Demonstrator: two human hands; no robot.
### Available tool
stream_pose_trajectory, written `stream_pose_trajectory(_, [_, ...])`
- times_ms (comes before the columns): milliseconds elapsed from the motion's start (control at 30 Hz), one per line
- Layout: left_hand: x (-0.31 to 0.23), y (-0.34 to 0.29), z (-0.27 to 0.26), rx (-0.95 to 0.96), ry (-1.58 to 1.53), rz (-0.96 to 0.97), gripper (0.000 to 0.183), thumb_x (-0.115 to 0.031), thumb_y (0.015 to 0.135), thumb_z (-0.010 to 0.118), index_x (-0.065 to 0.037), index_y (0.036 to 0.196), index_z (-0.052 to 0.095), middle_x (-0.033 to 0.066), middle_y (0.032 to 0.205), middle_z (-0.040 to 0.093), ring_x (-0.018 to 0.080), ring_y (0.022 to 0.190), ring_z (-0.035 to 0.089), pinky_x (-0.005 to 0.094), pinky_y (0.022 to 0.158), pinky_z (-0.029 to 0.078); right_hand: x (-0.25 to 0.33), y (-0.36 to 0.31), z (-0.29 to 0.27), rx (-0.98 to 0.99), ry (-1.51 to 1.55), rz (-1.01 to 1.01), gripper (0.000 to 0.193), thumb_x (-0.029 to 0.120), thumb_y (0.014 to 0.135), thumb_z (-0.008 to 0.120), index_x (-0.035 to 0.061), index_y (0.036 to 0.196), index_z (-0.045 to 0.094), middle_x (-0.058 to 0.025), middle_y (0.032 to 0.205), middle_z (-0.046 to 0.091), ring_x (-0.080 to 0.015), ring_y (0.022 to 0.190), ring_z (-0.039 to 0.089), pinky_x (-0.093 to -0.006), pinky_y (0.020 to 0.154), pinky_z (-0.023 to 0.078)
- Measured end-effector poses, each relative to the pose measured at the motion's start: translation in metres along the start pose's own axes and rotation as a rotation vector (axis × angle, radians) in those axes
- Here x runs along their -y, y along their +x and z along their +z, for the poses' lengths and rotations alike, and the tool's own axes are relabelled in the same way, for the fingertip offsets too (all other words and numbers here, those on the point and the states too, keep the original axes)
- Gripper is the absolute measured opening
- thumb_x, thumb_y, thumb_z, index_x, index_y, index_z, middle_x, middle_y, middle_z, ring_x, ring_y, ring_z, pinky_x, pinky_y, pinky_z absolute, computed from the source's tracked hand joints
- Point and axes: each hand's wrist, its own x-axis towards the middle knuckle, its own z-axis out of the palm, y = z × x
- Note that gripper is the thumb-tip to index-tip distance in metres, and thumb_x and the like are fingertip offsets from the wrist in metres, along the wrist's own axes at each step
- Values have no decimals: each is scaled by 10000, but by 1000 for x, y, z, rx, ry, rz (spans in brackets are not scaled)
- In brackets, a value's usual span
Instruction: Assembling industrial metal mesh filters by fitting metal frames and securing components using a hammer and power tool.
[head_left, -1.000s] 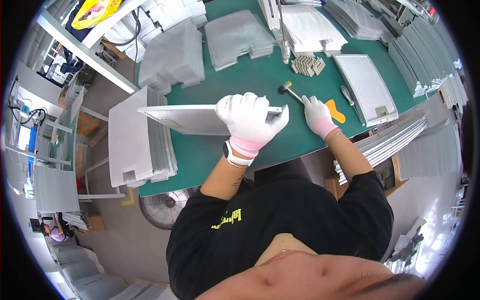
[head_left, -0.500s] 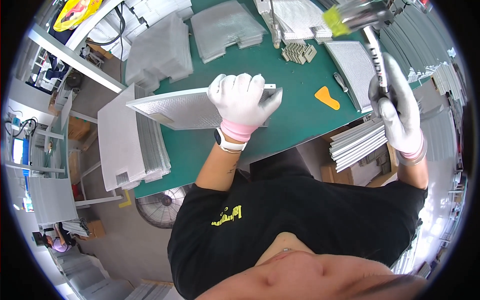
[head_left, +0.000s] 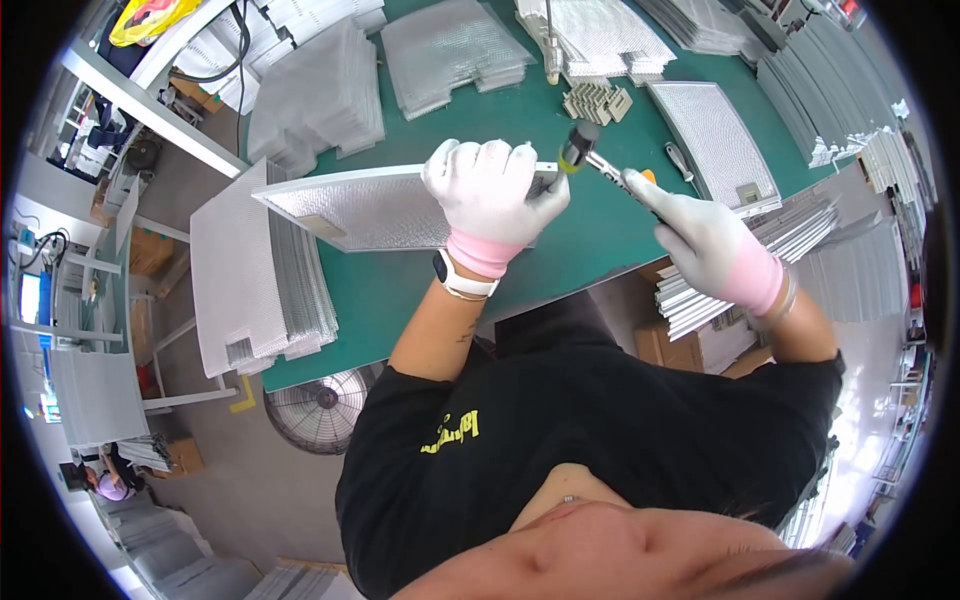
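My left hand [head_left: 488, 195], in a white glove with a pink cuff, grips the upper edge of a framed metal mesh panel [head_left: 385, 207]. The panel stands tilted on its long edge on the green table. My right hand [head_left: 708, 235], gloved alike, is closed round the handle of a mallet [head_left: 612, 172]. The mallet's black and yellow-green head is at the panel's right end, close by my left thumb. Whether it touches the frame I cannot tell. Behind the handle an orange scraper [head_left: 649, 176] is mostly hidden.
Stacks of mesh sheets [head_left: 455, 55] lie along the table's far side, and another stack [head_left: 235, 270] at its left. A finished-looking panel [head_left: 715, 140], a screwdriver [head_left: 680, 160] and small beige brackets [head_left: 597, 102] lie to the right. White strips [head_left: 700, 295] sit below the table edge.
The mallet has swung down and left from its raised place at the upper right to the panel's right end. My left hand keeps its hold on the panel.
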Motion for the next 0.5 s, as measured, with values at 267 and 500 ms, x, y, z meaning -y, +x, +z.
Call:
stream_pose_trajectory(267, [-18,8,-20,44,-55,-23,159,-271,670,703,-146,746,640,17,686,519,220,698,527,452,862,388,-110,63,116,-77,-231,217,632,98,881,566,51,1480,367,-287,1247,537,-434,1148,546,-451,989,451])
stream_pose_trajectory(500, [-24,11,-28,154,-57,-55,157,-230,678,718,-144,652,589,16,621,502,218,631,527,448,856,380,23,190,-103,-1208,139,-542,462,189,949,576,7,1359,460,-153,1108,621,-170,887,599,-316,775,510])
